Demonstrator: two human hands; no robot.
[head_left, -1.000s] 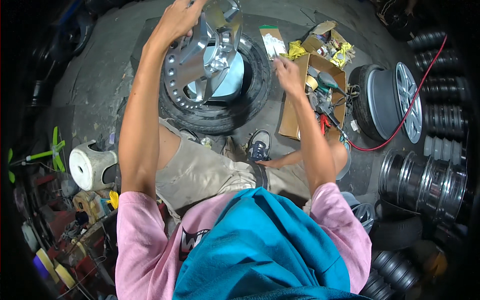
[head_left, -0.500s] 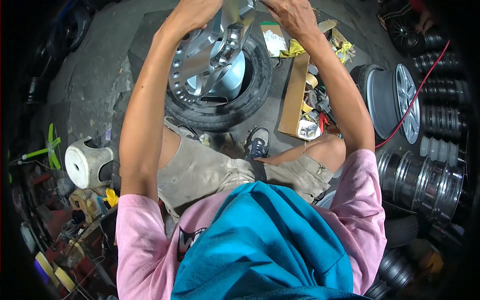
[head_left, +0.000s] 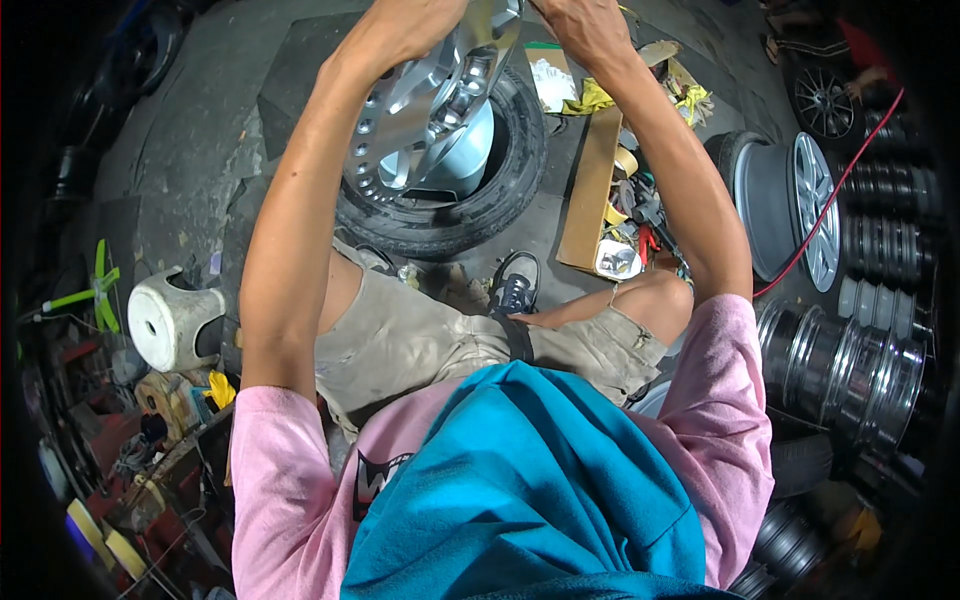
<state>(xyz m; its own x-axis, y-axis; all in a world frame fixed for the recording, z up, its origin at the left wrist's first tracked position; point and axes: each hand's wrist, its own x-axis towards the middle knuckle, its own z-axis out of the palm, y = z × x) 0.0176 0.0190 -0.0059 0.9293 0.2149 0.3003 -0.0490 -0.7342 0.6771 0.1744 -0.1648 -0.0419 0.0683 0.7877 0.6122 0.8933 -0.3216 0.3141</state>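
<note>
A shiny silver alloy wheel centre (head_left: 435, 110), with spokes and a row of round holes along its rim, is held up tilted at the top of the view. My left hand (head_left: 415, 28) grips its left side and my right hand (head_left: 585, 30) its upper right edge. The picture's top edge cuts off most of my fingertips. Beneath the wheel centre, a black tyre (head_left: 440, 235) lies flat on the floor. Inside the tyre's opening sits a pale blue-grey round tub or barrel (head_left: 465, 165), partly covered by the wheel centre.
A cardboard box (head_left: 590, 195) of tools and tape rolls lies right of the tyre. Beyond it are a silver wheel (head_left: 815, 210), a red hose (head_left: 850, 165) and stacked chrome rims (head_left: 840, 365). A white stool (head_left: 165, 325) stands left. Another person's hand (head_left: 865, 82) is at far right.
The wheel centre has shifted slightly right and turned a little, with both my hands moving along on it. At far right, the other person's arm and the dark wheel beside it appear further into view.
</note>
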